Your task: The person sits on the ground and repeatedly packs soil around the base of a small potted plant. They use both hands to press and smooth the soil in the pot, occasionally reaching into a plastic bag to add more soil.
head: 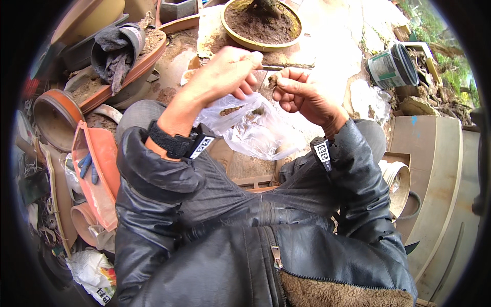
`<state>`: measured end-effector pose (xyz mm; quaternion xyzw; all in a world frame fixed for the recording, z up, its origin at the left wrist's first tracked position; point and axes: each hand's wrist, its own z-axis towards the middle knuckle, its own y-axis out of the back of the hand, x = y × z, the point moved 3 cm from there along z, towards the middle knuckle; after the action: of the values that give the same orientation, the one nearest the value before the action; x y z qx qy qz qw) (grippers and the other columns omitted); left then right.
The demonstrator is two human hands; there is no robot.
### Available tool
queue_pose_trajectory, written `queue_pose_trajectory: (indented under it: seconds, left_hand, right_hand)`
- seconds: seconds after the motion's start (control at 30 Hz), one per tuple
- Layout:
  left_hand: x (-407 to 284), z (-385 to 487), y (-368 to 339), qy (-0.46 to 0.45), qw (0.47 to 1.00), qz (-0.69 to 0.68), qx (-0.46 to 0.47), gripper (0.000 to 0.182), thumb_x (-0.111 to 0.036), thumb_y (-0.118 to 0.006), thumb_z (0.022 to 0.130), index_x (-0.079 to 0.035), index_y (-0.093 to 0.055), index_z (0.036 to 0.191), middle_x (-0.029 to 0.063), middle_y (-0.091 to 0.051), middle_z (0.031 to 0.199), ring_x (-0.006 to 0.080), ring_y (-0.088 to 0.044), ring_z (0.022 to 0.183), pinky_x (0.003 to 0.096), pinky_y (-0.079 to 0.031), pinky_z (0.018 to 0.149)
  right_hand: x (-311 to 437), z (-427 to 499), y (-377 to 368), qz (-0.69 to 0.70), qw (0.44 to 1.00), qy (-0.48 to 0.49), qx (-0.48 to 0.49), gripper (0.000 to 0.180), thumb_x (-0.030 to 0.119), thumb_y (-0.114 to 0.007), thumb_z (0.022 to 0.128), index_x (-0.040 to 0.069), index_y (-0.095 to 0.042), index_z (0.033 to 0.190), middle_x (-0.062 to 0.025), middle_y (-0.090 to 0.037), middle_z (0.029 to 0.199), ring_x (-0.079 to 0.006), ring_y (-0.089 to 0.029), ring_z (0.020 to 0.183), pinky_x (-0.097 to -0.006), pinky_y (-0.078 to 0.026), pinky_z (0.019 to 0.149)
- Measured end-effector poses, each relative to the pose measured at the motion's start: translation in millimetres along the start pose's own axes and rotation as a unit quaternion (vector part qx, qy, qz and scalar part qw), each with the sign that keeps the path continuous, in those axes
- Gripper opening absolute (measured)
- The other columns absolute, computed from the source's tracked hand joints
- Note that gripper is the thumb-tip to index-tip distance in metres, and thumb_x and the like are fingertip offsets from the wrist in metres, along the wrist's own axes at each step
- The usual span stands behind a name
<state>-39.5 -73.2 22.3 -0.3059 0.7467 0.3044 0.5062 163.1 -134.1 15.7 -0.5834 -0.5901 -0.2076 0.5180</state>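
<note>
My right hand (297,92) pinches a small brown clump (272,81), perhaps soil or moss, between thumb and fingertips. Just left of it, my left hand (230,73) hangs in the air with its back towards me and its fingers bent. That hand is slightly blurred, and whether anything is between its fingertips is hidden. Below both hands lies a clear plastic bag (264,134), open at the top, with brown matter inside. Beyond them stands a shallow round yellowish pot (264,47) holding dark soil (249,27) and a thick trunk base (266,7).
A soil-filled oblong planter (126,73) at left carries a black pot (115,50) with dark cloth. Nearer are an orange planter (103,172) and blue glove (88,168). At right are a labelled bucket (391,65), a white container (401,188) and grey boards (414,153).
</note>
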Motion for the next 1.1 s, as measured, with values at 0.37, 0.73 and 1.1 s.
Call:
queue_pose_trajectory:
  seconds: [0.37, 0.73, 1.1]
  left_hand:
    - [1.3, 5.2, -10.7, 0.038, 0.969, -0.238, 0.058, 0.056, -0.051, -0.047, 0.108, 0.002, -0.064, 0.114, 0.0134, -0.071, 0.098, 0.0181, -0.072, 0.079, 0.0267, -0.060, 0.065]
    - [10.6, 17.4, -8.1, -0.037, 0.942, -0.328, 0.051, 0.024, -0.022, -0.063, 0.104, -0.002, -0.064, 0.117, 0.0080, -0.071, 0.101, 0.0153, -0.072, 0.086, 0.0248, -0.060, 0.071]
    - [4.2, 20.2, -9.7, -0.086, 0.961, -0.248, -0.081, 0.024, -0.017, -0.070, 0.100, -0.001, -0.064, 0.117, 0.0066, -0.073, 0.098, 0.0123, -0.072, 0.082, 0.0237, -0.060, 0.071]
  right_hand:
    - [17.6, 4.1, -1.4, -0.001, 0.988, 0.151, -0.037, 0.025, 0.014, -0.077, 0.094, -0.001, -0.067, 0.111, -0.0105, -0.074, 0.091, -0.0099, -0.065, 0.068, -0.0196, -0.049, 0.058]
    - [21.9, 6.0, -13.7, -0.366, 0.847, 0.361, -0.133, 0.034, -0.004, -0.070, 0.090, 0.000, -0.068, 0.124, -0.0094, -0.075, 0.097, -0.0104, -0.071, 0.087, -0.0262, -0.058, 0.076]
    - [9.1, 23.1, -8.2, -0.194, 0.938, 0.247, -0.146, 0.024, 0.012, -0.077, 0.095, -0.005, -0.072, 0.112, -0.0081, -0.076, 0.098, -0.0102, -0.069, 0.086, -0.0256, -0.056, 0.075]
